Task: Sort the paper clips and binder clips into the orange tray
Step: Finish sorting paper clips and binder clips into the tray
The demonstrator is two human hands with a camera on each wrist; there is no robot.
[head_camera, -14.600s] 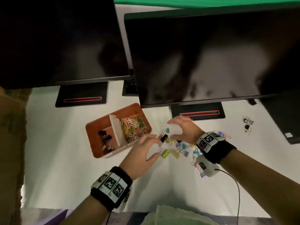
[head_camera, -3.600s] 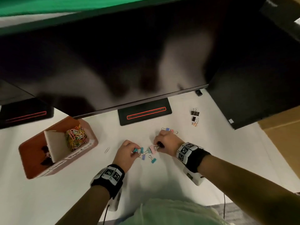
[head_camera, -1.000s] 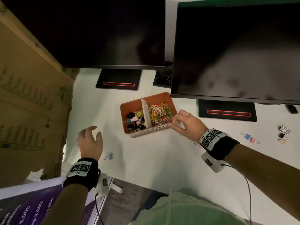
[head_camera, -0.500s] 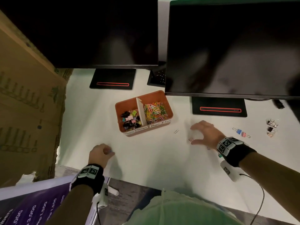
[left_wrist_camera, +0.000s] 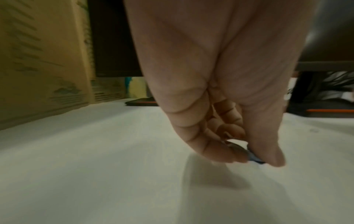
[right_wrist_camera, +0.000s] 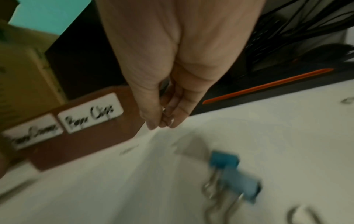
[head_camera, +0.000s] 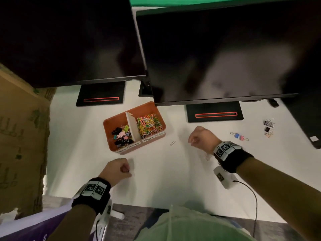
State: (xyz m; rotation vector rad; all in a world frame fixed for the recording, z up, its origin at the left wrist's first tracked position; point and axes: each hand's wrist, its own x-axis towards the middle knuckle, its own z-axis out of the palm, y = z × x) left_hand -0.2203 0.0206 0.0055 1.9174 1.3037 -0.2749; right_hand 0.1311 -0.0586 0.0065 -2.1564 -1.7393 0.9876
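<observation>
Both forearms reach forward, each with a black band around the wrist. The left hand (head_camera: 116,169) hangs knuckles-up, thumb and forefinger pinched together at their tips. The right hand (head_camera: 202,138), further forward, has its fingers (right_wrist_camera: 153,119) bunched together, pointing down.

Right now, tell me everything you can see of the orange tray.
The orange tray sits flat on the white desk, in front of the monitors, touched by neither hand. It looks like plastic, rectangular with rounded corners. A white divider splits it: binder clips left, coloured paper clips right. Two white handwritten labels run along its near wall.
</observation>
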